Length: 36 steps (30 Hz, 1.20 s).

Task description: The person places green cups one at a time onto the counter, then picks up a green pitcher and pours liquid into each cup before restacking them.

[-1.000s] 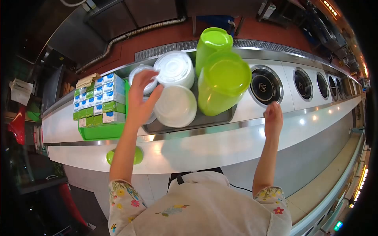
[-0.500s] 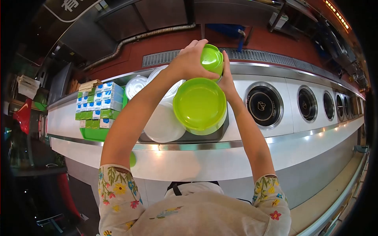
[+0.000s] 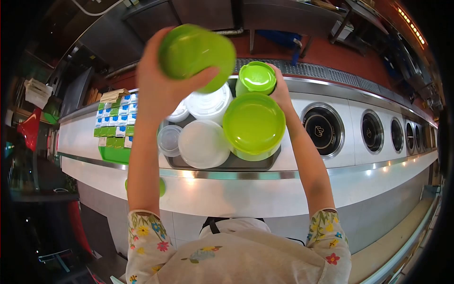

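Observation:
Raised above the counter, my left hand (image 3: 163, 78) is closed around a blurred stack of small green bowls (image 3: 215, 54), with the thumb across its side. My right hand (image 3: 282, 94) is closed at the right side of another stack of small green bowls (image 3: 257, 75) at the back of the dark tray; some of its fingers are hidden behind the bowls. In front of that stack stand larger green bowls (image 3: 254, 124). To their left on the tray are stacked white lids or bowls (image 3: 203, 144) and a small translucent stack (image 3: 170, 140).
A dark tray (image 3: 259, 164) sits on the white counter (image 3: 227, 191). Left of it, small green, white and blue packs (image 3: 111, 124) are piled on a green tray (image 3: 113, 155). A row of round black inset openings (image 3: 323, 129) runs rightward. A metal grating (image 3: 331, 78) lies beyond.
My left hand has lifted a stack of small green bowls and carried it leftward, away from my right hand. My right hand stays by the remaining small green bowls at the back.

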Each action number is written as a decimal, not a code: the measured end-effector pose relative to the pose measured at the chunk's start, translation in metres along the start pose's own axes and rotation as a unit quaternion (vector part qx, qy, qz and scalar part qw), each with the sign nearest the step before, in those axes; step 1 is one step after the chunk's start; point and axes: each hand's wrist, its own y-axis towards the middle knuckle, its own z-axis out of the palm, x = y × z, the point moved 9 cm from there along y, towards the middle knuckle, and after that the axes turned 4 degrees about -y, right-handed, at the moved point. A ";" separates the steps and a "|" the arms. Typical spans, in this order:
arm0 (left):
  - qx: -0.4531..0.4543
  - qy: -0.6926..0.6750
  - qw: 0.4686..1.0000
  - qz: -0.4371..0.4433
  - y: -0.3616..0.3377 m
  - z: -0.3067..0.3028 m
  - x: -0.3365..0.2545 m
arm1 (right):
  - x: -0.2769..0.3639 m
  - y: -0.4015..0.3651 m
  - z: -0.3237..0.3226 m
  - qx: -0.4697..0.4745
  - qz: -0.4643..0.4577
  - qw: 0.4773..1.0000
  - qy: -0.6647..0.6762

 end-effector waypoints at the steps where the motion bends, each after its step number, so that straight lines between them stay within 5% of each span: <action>1: -0.046 0.018 0.999 -0.015 -0.022 -0.027 -0.008 | 0.001 0.001 0.002 0.004 -0.001 1.000 0.002; 7: -0.136 -0.063 0.983 -0.107 -0.194 -0.126 -0.012 | 0.029 0.013 -0.013 -0.029 -0.073 0.997 -0.015; 13: 0.007 0.066 0.961 -0.267 -0.343 -0.088 0.043 | 0.071 0.015 -0.074 -0.086 -0.129 0.987 -0.044; 15: 0.007 0.103 0.956 -0.274 -0.385 -0.077 0.076 | 0.097 0.003 -0.117 -0.162 -0.129 0.964 -0.168; 17: 0.025 0.131 0.951 -0.279 -0.412 -0.069 0.107 | 0.114 -0.014 -0.161 -0.242 -0.187 0.941 -0.146; 21: 0.072 0.154 0.948 -0.268 -0.445 -0.059 0.156 | 0.174 -0.069 -0.229 -0.302 -0.159 0.904 -0.256; 24: 0.091 0.156 0.949 -0.257 -0.452 -0.062 0.174 | 0.192 -0.138 -0.246 -0.287 -0.148 0.935 -0.145; 28: 0.114 0.154 0.947 -0.256 -0.460 -0.065 0.194 | 0.226 -0.221 -0.093 -0.188 -0.099 0.969 -0.130; 30: 0.122 0.148 0.948 -0.255 -0.461 -0.069 0.200 | 0.146 -0.268 0.012 -0.082 0.128 0.971 0.183; 31: 0.129 0.144 0.947 -0.256 -0.461 -0.069 0.202 | 0.182 -0.273 0.080 0.114 -0.083 0.988 0.060; 33: 0.128 0.132 0.949 -0.258 -0.460 -0.072 0.207 | 0.139 -0.310 0.157 0.140 0.029 0.989 0.031; 36: 0.127 0.124 0.951 -0.255 -0.462 -0.077 0.213 | 0.082 -0.350 0.226 0.176 0.063 0.982 -0.041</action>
